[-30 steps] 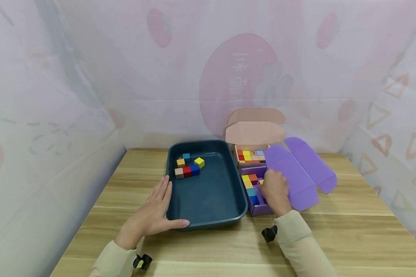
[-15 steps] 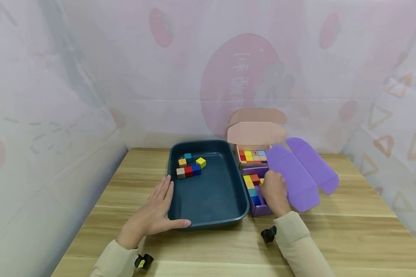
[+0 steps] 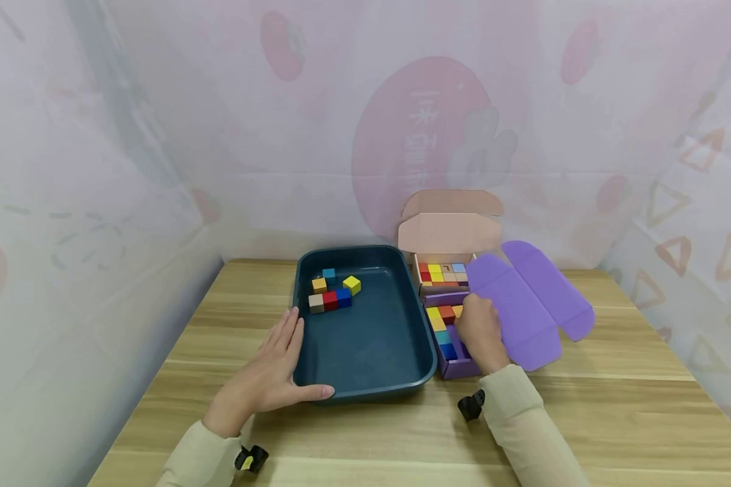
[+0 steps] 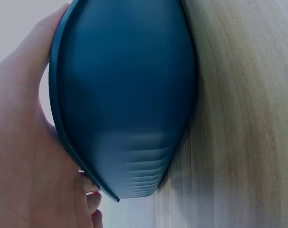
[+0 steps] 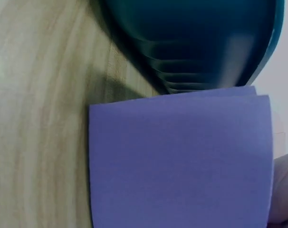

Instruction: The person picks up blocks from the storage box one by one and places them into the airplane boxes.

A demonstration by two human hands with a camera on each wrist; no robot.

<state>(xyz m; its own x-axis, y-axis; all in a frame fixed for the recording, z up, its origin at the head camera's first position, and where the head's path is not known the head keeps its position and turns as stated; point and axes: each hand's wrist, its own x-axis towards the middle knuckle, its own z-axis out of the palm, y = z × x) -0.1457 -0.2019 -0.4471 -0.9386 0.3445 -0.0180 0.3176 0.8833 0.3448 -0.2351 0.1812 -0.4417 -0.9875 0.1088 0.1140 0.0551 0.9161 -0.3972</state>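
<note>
My left hand (image 3: 264, 375) rests with straight fingers along the left rim of the dark teal tray (image 3: 371, 352), its thumb at the near corner. In the left wrist view that hand lies against the tray's rim. My right hand (image 3: 481, 328) reaches down into the purple box (image 3: 461, 368), its fingertips hidden. Right beside it is an orange block (image 3: 457, 310). A red-orange block (image 3: 447, 314) and a column of yellow, light orange, teal and blue blocks (image 3: 442, 337) line the box. I cannot tell what the fingers hold. In the right wrist view the box wall (image 5: 182, 161) hides most of the hand.
The tray holds several cubes, among them a yellow cube (image 3: 352, 285) and a red cube (image 3: 330, 301). A pinkish box (image 3: 449, 233) filled with blocks stands behind the purple one. The purple lid (image 3: 520, 308) spreads to the right over the wooden table (image 3: 615, 379).
My right hand has shifted slightly toward the far end of the purple box, and the orange block beside it has moved the same way, next to the red-orange one. My left hand stays put.
</note>
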